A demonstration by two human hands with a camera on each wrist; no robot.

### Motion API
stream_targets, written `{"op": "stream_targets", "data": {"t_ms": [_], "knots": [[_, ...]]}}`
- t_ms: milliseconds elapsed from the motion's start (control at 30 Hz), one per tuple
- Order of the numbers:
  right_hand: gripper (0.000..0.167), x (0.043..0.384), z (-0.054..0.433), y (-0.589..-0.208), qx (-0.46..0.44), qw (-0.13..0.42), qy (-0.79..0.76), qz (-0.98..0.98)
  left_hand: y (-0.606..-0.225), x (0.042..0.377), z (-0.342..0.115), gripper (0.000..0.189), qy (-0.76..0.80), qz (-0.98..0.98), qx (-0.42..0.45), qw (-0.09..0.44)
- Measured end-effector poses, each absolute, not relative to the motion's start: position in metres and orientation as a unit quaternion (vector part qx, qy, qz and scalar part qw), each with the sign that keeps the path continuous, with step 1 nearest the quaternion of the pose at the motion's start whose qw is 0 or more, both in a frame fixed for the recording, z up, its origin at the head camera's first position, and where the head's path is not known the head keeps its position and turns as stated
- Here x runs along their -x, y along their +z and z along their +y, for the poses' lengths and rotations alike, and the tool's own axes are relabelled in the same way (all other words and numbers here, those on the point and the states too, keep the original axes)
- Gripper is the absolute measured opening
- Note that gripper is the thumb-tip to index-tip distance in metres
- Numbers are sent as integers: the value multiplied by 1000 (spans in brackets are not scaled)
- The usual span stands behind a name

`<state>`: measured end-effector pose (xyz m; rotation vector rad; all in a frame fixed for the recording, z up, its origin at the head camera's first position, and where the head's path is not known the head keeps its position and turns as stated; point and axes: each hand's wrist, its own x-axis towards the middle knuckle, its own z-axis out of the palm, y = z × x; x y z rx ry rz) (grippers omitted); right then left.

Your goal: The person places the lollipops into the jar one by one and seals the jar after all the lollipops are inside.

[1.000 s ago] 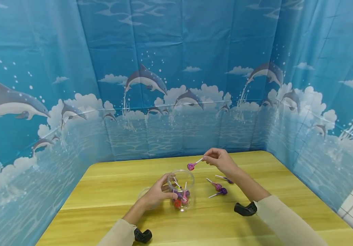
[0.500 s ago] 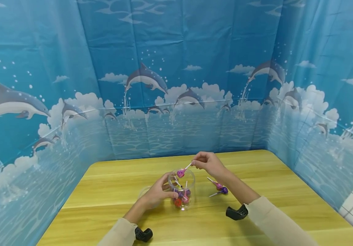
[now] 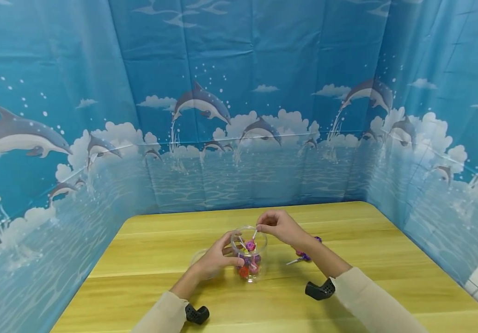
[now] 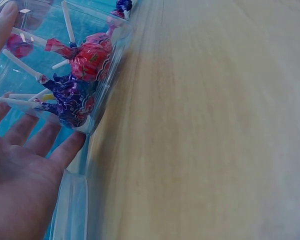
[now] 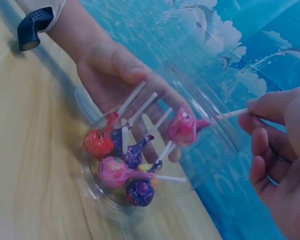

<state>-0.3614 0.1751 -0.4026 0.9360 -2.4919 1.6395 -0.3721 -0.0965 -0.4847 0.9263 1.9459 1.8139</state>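
A clear round jar (image 3: 262, 260) stands on the table, with several lollipops in its lower part, among them a red one (image 5: 98, 144) and a purple one (image 5: 140, 193). My left hand (image 3: 217, 260) holds the jar from the left, thumb on the near side and fingers around the far side. Between thumb and forefinger, my right hand (image 3: 282, 227) pinches the white stick of a pink lollipop (image 5: 183, 126). Its candy head hangs inside the jar just below the rim, above the other lollipops, while the right fingers stay outside the mouth.
A clear round lid (image 3: 199, 252) lies on the yellow wood-grain table (image 3: 139, 263), partly behind the left hand. Right of the jar lie a few loose lollipops (image 3: 305, 257), partly hidden by the right forearm. A blue dolphin-print curtain (image 3: 222, 180) borders the table's back and sides.
My right hand has moved left and down to the jar, bringing the pink lollipop from beyond the rim to inside the mouth. The left hand keeps its hold on the jar.
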Motion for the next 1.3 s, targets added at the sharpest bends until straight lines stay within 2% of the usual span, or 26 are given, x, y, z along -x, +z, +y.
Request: {"op": "stream_targets", "data": {"t_ms": [200,633,1000,1300], "knots": [[9,363,176,-406,-327,-2,487,-810,-486,372,-96,76,640,678,-325,159],[12,362,180,-405,-330,-47,487,-807,-487,370,-97,79,644,675,-324,157],[14,357,187,-396,-331,-31,465,-821,-486,372,-97,76,640,677,-328,157],[16,357,213,-390,-309,-16,449,-839,-488,373,-98,83,638,680,-330,150]]}}
